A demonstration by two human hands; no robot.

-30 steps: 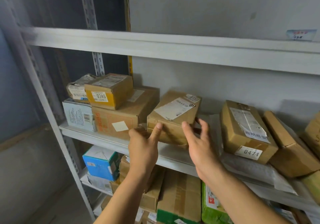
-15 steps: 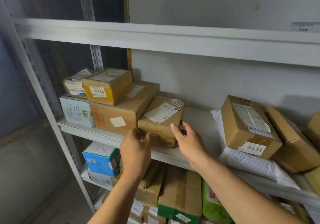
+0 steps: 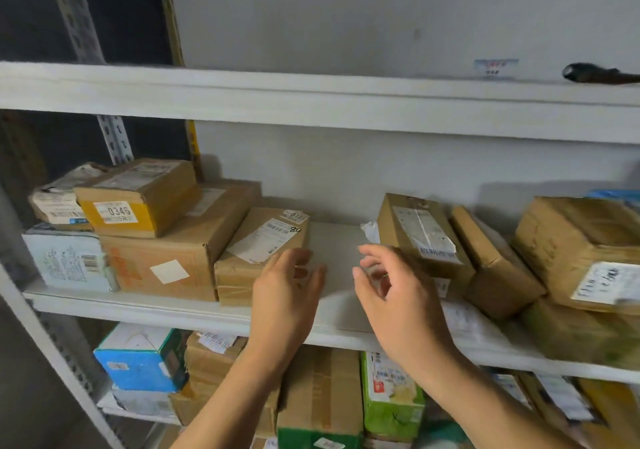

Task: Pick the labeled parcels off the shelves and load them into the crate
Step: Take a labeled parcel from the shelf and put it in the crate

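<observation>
Cardboard parcel at mid-frame on the shelf looks stiff and light; best gripped by its side walls. Left hand and right hand hover loosely spread, holding nothing.

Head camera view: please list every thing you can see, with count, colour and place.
parcel marked 80: one, brown, middle shelf, flat, against big carton.
box labelled 0346: one, yellow-brown, atop big carton.
big carton: one, brown, middle shelf left.
white box: one, far left.
tilted parcels: several, brown, middle shelf right.
blue box: one, lower shelf left.
green box: one, lower shelf.
shelves: white.
left hand: open, by parcel marked 80.
right hand: open, fingers loosely curled, holding nothing.
</observation>
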